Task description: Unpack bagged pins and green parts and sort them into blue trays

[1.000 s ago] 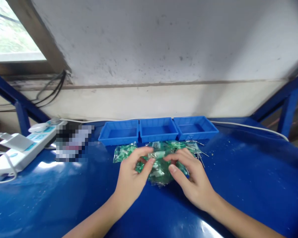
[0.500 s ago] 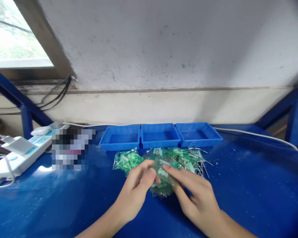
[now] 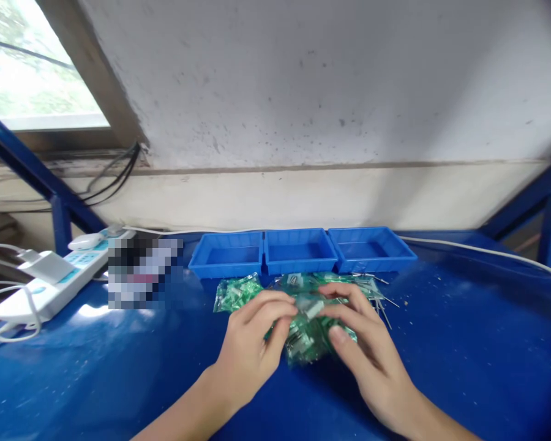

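My left hand (image 3: 254, 346) pinches the left edge of a small clear green plastic bag (image 3: 308, 305) with pale pieces inside, slightly blurred. At the bag's right side is my right hand (image 3: 371, 349), thumb and fingers apart; its fingertips are close to the bag, and contact is hard to tell. Beneath both hands lies a pile of similar green bags (image 3: 303, 343), partly hidden. Farther left rests another bag filled with bright green pieces (image 3: 239, 293). Thin metal rods (image 3: 383, 309) stick out at the pile's right.
Three blue plastic trays stand in a row behind the pile: left (image 3: 227, 256), middle (image 3: 298, 250) and right (image 3: 371, 248). On the left of the blue table (image 3: 463, 367) is a white power strip (image 3: 50, 285) with plugs and cords, beside a pixelated object (image 3: 142, 272).
My right hand has opened its fingers from the bag it was gripping. My left hand still pinches the bag's edge. The camera view has shifted slightly.
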{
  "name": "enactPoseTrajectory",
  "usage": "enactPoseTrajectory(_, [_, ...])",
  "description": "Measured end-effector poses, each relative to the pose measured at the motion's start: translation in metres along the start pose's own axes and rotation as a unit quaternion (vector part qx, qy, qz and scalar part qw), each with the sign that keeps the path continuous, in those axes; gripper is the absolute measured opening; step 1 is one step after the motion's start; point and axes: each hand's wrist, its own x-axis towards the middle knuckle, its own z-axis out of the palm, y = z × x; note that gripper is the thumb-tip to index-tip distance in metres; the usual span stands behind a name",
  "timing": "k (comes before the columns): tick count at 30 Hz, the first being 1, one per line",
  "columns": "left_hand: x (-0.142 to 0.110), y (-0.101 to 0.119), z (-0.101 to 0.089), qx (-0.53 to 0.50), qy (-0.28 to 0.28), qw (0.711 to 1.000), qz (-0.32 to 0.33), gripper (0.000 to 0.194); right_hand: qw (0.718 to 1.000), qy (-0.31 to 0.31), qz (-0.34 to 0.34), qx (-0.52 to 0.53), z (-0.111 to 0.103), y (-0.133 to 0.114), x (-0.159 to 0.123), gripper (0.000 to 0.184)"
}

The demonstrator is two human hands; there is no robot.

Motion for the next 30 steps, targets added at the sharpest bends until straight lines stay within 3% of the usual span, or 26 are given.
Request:
enactPoseTrajectory(2, [-0.002, -0.001, 0.0, 0.024, -0.008, 0.998, 0.053, 0.03, 0.999, 0.011, 0.041, 0.034, 0.0, -0.002, 0.003, 0.03])
enactPoseTrajectory(5, [-0.003, 0.001, 0.004, 0.047, -0.025, 0.997, 0.053, 0.03, 0.992, -0.029, 0.094, 0.076, 0.002, -0.001, 0.005, 0.03])
enactPoseTrajectory(7, [-0.002, 0.005, 0.004, 0.053, -0.03, 0.998, 0.014, 0.025, 0.993, -0.039, 0.09, 0.061, 0.004, 0.001, 0.004, 0.023])
enactPoseTrajectory(10, [0.002, 0.008, 0.0, -0.007, -0.062, 0.995, -0.073, 0.014, 0.999, -0.035, -0.013, -0.005, 0.005, 0.006, 0.002, 0.03])
enactPoseTrajectory(13, [0.006, 0.007, -0.004, -0.165, -0.088, 0.965, -0.184, 0.031, 0.991, -0.041, -0.11, -0.06, 0.005, 0.012, 0.0, 0.043])
enactPoseTrajectory(15, [0.008, 0.006, -0.005, -0.236, -0.086, 0.934, -0.253, 0.035, 0.989, -0.041, -0.127, -0.069, 0.005, 0.014, -0.001, 0.047])
enactPoseTrajectory(17, [0.01, 0.006, -0.004, -0.225, -0.072, 0.929, -0.283, 0.026, 0.991, -0.045, -0.115, -0.061, 0.006, 0.014, -0.002, 0.048])
enactPoseTrajectory(20, [0.01, 0.005, -0.004, -0.089, 0.003, 0.974, -0.209, 0.01, 0.996, -0.039, -0.054, -0.057, 0.004, 0.01, -0.002, 0.04])
enactPoseTrajectory(23, [0.009, 0.003, -0.004, 0.031, 0.054, 0.998, -0.025, 0.015, 0.999, -0.044, 0.018, -0.018, 0.002, 0.004, 0.002, 0.021])
enactPoseTrajectory(24, [0.008, 0.003, -0.004, 0.049, 0.05, 0.997, 0.029, 0.02, 0.998, -0.052, 0.04, 0.007, 0.001, 0.002, 0.003, 0.017])
enactPoseTrajectory(26, [0.006, 0.005, -0.004, 0.067, 0.018, 0.993, 0.098, 0.027, 0.994, -0.062, 0.082, 0.047, 0.002, 0.0, 0.007, 0.026])
enactPoseTrajectory(28, [0.004, 0.01, -0.002, 0.082, -0.032, 0.99, 0.109, 0.026, 0.99, -0.058, 0.115, 0.052, 0.004, 0.0, 0.01, 0.034])
enactPoseTrajectory(30, [0.002, 0.015, 0.0, 0.079, -0.085, 0.99, 0.078, 0.018, 0.992, -0.044, 0.116, 0.022, 0.006, 0.002, 0.011, 0.035])
